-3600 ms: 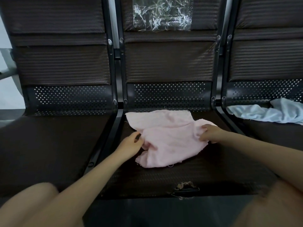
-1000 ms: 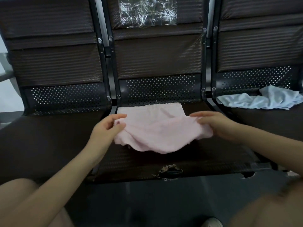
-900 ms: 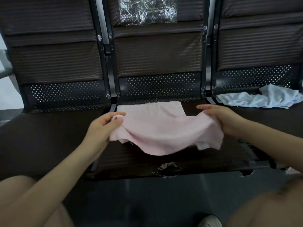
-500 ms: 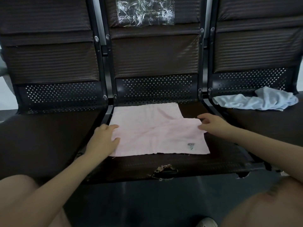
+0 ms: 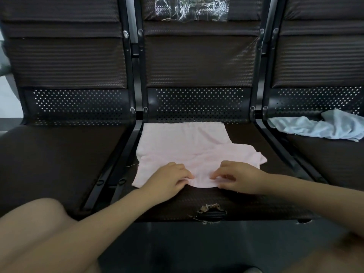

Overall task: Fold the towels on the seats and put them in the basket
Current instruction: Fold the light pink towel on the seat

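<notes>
A: A pink towel lies on the middle seat of a row of dark chairs, its far edge at the perforated back panel, its near edge bunched between two hands

B: And the hands themselves?

A: The left hand and right hand sit side by side at the near edge; the fingers of each curl onto the cloth and pinch a raised fold of it between them, thumbs tucked under the hem

B: Is the towel flat?

A: Only partly; the far half lies smooth, the right side is rumpled, one corner poking out toward the right

B: What else is in the picture?

A: A light blue towel lies crumpled on the far part of the right seat, well apart from the pink one. Crinkled clear plastic clings to the middle backrest, and the middle seat's near lip shows a torn patch
</notes>
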A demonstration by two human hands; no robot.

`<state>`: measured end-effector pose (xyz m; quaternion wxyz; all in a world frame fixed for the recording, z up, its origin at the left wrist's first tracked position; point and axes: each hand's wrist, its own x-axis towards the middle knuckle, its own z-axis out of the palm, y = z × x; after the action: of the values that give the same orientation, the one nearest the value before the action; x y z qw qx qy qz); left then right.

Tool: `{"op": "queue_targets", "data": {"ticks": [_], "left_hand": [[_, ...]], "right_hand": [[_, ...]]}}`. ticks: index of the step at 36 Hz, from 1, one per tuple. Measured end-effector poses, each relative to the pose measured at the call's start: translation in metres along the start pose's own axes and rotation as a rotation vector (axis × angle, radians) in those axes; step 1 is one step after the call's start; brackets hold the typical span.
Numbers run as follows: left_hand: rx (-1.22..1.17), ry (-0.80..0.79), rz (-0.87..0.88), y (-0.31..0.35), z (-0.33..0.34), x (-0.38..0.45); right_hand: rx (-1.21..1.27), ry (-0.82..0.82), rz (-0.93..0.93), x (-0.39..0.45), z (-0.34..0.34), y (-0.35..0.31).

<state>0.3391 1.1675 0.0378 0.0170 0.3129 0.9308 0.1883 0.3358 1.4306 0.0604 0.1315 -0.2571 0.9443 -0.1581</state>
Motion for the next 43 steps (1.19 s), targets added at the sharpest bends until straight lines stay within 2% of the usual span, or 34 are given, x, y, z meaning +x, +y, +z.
{"op": "queue_targets", "data": {"ticks": [5,9,15,20,27,35,43], "left_hand": [[-0.076,-0.023,-0.078,0.003,0.001,0.011],[-0.343,-0.041,-0.197,-0.001,-0.015,0.024],[-0.738,0.039,-0.323,-0.004,-0.049,0.023],[-0.907,0.031,-0.361,0.001,-0.058,0.016],[-0.949,0.097,-0.420,0.005,-0.066,0.009],[-0.993,0.166,-0.449,0.004,-0.069,0.009],[-0.935,0.151,-0.488,-0.010,-0.077,0.011]], "right_hand": [[-0.103,0.042,-0.015,0.012,0.002,-0.001],[-0.119,0.004,-0.015,0.020,-0.002,-0.005],[-0.069,-0.005,0.003,0.032,-0.004,-0.008],[-0.066,0.019,0.033,0.044,-0.004,-0.019],[0.049,0.013,0.091,0.050,-0.007,-0.033],[0.060,0.036,0.147,0.053,-0.003,-0.035],[0.475,0.085,0.246,0.053,-0.026,-0.028]]}}
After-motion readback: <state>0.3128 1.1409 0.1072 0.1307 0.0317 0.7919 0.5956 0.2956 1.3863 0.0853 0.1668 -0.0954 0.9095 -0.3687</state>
